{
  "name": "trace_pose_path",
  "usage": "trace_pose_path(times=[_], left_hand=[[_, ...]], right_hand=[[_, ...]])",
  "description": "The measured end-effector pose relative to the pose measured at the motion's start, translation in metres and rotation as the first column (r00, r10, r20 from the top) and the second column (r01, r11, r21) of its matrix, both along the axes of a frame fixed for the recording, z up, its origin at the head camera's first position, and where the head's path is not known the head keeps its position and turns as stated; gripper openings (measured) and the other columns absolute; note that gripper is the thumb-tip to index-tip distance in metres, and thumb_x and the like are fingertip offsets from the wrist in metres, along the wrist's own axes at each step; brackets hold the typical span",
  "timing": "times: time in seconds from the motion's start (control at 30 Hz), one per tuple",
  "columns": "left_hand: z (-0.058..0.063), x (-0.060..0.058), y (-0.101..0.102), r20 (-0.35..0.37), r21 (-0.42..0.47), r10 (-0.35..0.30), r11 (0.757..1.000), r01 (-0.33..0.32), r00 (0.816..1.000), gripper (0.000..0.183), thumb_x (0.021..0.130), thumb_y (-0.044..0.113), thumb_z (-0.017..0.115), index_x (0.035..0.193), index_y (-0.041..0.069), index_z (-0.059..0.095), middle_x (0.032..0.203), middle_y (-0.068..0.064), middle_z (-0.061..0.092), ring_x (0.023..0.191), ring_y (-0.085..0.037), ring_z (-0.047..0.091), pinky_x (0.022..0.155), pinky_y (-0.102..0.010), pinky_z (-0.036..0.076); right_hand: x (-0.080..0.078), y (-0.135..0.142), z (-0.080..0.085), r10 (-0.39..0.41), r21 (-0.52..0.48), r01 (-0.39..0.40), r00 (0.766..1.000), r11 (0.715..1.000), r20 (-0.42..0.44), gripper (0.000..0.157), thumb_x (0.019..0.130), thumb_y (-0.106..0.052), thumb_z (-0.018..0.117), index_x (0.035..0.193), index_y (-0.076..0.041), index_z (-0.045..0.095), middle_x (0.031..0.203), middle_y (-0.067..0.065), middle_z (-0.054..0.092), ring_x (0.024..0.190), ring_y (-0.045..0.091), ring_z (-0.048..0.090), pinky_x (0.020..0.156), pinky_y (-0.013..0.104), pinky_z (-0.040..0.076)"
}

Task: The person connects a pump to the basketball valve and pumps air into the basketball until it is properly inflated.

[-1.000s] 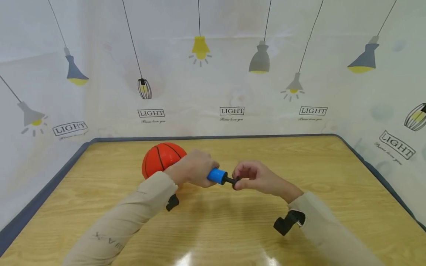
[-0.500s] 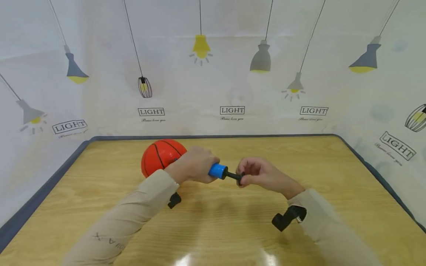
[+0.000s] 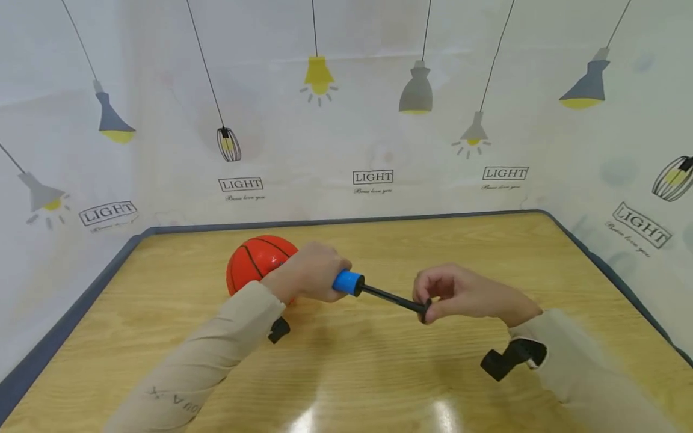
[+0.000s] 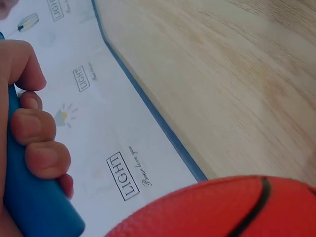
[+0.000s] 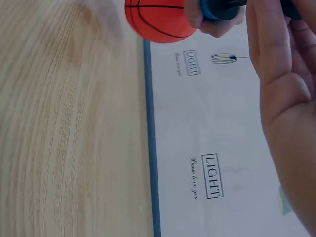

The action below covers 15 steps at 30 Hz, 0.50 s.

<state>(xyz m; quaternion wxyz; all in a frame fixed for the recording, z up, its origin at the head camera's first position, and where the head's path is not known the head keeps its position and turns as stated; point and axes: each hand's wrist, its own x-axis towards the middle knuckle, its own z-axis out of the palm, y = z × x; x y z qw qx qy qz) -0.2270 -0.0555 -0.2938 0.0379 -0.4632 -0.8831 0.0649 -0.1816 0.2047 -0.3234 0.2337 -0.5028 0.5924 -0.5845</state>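
A blue hand pump (image 3: 349, 282) is held above the table, its black rod drawn far out to the right. My left hand (image 3: 315, 272) grips the blue barrel; in the left wrist view, the fingers (image 4: 42, 158) curl round it. With thumb and fingertips, my right hand (image 3: 468, 293) pinches the black handle (image 3: 425, 311) at the rod's end. Behind the left hand is a red ball with black lines (image 3: 260, 261), like a small basketball, partly covered by that hand. The ball also fills the bottom of the left wrist view.
The wooden table (image 3: 379, 373) has a dark blue edging along its back and sides. Beyond it stands a pale wall covering (image 3: 303, 144) printed with lamps and the word LIGHT. A black wrist mount (image 3: 511, 358) sticks out below the right sleeve.
My right hand has moved right with the handle, drawing much more of the rod out of the barrel. The left hand and ball have stayed nearly in place.
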Motion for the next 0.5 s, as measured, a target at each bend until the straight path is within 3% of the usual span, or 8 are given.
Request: trace_pose_path(times=[0.2,0.33,0.4,0.5], left_hand=[[-0.004,0.001,0.009,0.006,0.0,-0.011,1.0,0.011,1.0,0.019,0.071,0.031,0.064,0.066,0.017,0.051,0.054,0.007,0.044,0.048,-0.008,0.042,0.047,-0.022,0.035],[-0.004,-0.002,0.009,0.009,0.012,-0.023,1.0,0.023,1.0,0.021,0.072,0.034,0.062,0.067,0.017,0.052,0.054,0.006,0.045,0.048,-0.009,0.043,0.047,-0.022,0.037],[-0.004,-0.004,0.007,0.022,0.017,-0.026,1.0,0.026,0.999,0.021,0.073,0.035,0.061,0.069,0.016,0.053,0.056,0.006,0.047,0.049,-0.009,0.045,0.048,-0.022,0.037],[-0.004,-0.007,0.0,0.038,0.02,0.0,1.0,-0.001,0.999,0.02,0.074,0.034,0.061,0.07,0.016,0.053,0.057,0.006,0.048,0.051,-0.009,0.046,0.05,-0.022,0.038]], right_hand=[[-0.019,-0.033,-0.015,-0.136,0.029,0.135,0.991,0.99,0.019,0.015,0.083,-0.008,0.058,0.084,0.002,0.047,0.083,0.004,0.054,0.074,0.013,0.054,0.068,0.032,0.048],[-0.017,-0.032,-0.012,-0.194,0.044,0.191,0.979,0.981,0.055,0.012,0.084,-0.01,0.059,0.086,-0.003,0.049,0.085,0.003,0.054,0.074,0.014,0.054,0.069,0.031,0.047],[-0.012,-0.023,-0.007,-0.181,0.058,0.177,0.981,0.982,0.075,0.009,0.084,-0.009,0.058,0.087,-0.005,0.05,0.086,0.003,0.055,0.076,0.014,0.055,0.069,0.031,0.048],[-0.004,-0.004,-0.002,-0.091,0.027,0.089,0.992,0.996,0.083,0.007,0.084,-0.002,0.055,0.087,-0.003,0.049,0.087,0.003,0.055,0.077,0.014,0.056,0.068,0.032,0.049]])
